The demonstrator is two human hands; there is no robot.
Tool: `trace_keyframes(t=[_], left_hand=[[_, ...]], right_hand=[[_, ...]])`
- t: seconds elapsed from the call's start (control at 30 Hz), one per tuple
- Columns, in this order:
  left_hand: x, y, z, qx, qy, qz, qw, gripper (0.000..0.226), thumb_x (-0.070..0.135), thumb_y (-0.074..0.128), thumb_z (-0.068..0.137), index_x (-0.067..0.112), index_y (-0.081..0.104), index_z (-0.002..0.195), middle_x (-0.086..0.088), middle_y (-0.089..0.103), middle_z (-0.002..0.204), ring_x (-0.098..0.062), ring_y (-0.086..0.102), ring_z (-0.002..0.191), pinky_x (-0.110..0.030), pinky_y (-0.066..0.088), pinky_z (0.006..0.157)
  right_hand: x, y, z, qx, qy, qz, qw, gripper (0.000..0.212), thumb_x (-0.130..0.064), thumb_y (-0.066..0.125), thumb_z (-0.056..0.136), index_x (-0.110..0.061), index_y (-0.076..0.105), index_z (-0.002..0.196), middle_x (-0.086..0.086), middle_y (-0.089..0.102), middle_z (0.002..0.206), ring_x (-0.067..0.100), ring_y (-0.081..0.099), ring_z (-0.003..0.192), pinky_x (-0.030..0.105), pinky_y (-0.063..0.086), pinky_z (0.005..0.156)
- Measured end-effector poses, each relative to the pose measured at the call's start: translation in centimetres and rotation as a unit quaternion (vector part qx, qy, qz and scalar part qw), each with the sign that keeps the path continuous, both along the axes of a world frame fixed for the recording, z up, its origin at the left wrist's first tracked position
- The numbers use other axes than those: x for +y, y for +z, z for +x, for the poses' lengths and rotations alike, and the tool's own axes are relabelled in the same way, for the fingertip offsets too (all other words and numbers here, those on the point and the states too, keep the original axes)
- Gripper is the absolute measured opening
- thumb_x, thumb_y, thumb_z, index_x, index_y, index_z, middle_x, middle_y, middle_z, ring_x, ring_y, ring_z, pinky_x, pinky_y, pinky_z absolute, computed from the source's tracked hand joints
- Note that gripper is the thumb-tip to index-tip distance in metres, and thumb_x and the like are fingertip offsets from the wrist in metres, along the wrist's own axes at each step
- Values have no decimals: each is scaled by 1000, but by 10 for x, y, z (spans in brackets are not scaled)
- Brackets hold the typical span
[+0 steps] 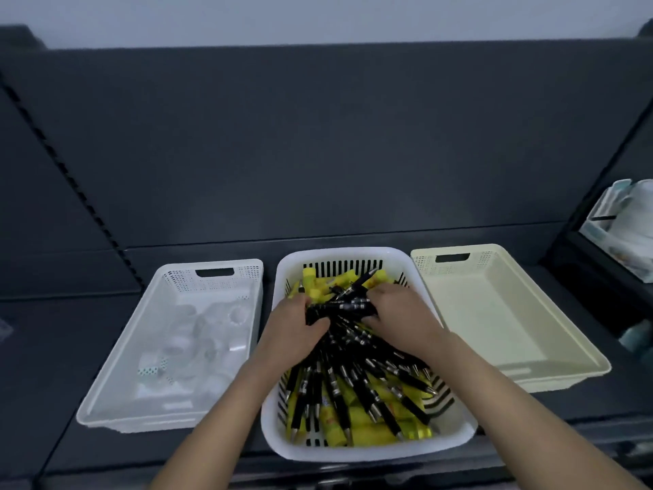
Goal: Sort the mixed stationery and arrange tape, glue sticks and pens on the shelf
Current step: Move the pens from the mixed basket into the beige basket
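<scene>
Dozens of black pens [357,380] lie over yellow glue sticks [367,431] in the white slotted basket [353,454]. My left hand [293,334] and right hand [403,313] curl round the bundle's far end. Light, stiff, slick barrels, I judge; squeezing from both sides nearer mid-length should stop them sliding out.

A heap of black plastic pens [339,380] with silver tips lies fanned over yellow glue sticks [367,427] in a white slotted plastic basket [353,454] at the middle of the dark grey shelf [141,450]. The left hand [296,334] and right hand [399,313] grip a bunch of the pens between them, over the basket's far half. Clear tape rolls [198,334] lie loose in the white perforated tray [243,281] just left. A pale yellow tray [501,313] sits just right.
</scene>
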State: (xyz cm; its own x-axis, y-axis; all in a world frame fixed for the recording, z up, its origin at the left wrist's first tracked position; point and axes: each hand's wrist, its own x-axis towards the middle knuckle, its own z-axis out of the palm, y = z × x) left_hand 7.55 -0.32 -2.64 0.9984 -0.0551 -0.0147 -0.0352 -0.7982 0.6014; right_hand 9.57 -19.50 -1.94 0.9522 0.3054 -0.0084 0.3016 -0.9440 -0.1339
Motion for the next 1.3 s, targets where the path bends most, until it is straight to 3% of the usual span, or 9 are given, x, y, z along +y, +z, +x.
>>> trace_keyframes(t=[0.07,0.17,0.33,0.47,0.77,0.87,1.03,1.2,1.3], left_hand=[[-8,-1,-1,-2,31,49,998,44,37,57,91,9,49,125,-6,56,112,-14,52,90,-15,31,58],[-21,-5,-2,15,68,98,993,38,34,61,89,8,50,113,-10,56,107,-24,58,94,-25,41,68],[-36,-5,1,51,110,153,981,40,32,64,85,8,41,107,-10,57,97,-29,59,90,-31,38,62],[-43,-7,3,68,131,161,976,42,35,61,86,5,44,111,-11,56,105,-30,57,97,-30,37,66],[-41,-23,-8,16,98,58,993,23,29,54,93,11,40,95,-2,47,76,-19,48,68,-34,36,55],[-37,-24,-5,22,89,14,996,22,26,53,94,10,38,97,-2,43,68,-17,44,60,-32,30,51],[-37,-21,2,18,105,-75,991,40,23,50,95,5,42,129,2,45,60,-11,43,51,-27,31,47],[-34,-17,12,-20,83,-145,986,13,23,50,95,10,47,92,-4,54,71,-23,50,62,-37,40,58],[-36,-7,17,-45,81,-176,980,14,19,51,94,6,50,88,-2,52,71,-18,47,63,-33,37,56]], right_hand=[[-2,-6,5,10,13,-41,999,41,-42,57,88,-11,55,114,10,55,114,30,51,109,41,46,89],[-4,-13,10,37,22,-45,998,48,-43,58,88,-8,49,120,14,53,119,33,49,110,42,47,89],[-10,-11,16,56,61,-15,996,28,-37,58,88,-10,52,93,9,57,95,29,59,88,35,46,67],[-14,-2,14,27,87,-36,995,33,-33,57,86,-18,40,63,-1,47,66,23,55,67,30,38,57],[-15,-2,12,99,51,26,993,38,-20,60,82,-13,36,54,1,39,56,15,37,47,25,26,42],[-12,-1,10,119,24,63,991,35,-16,55,85,-12,36,56,2,39,59,15,37,49,26,26,43],[-16,-1,10,150,7,101,983,25,-12,48,91,-8,38,68,3,36,64,17,35,52,28,26,45],[-19,2,12,193,-61,258,945,12,-13,45,92,-1,49,90,13,56,78,25,59,68,41,54,63],[-18,7,5,241,-112,397,878,19,-8,42,94,-1,53,108,8,57,79,16,61,63,26,53,55]])
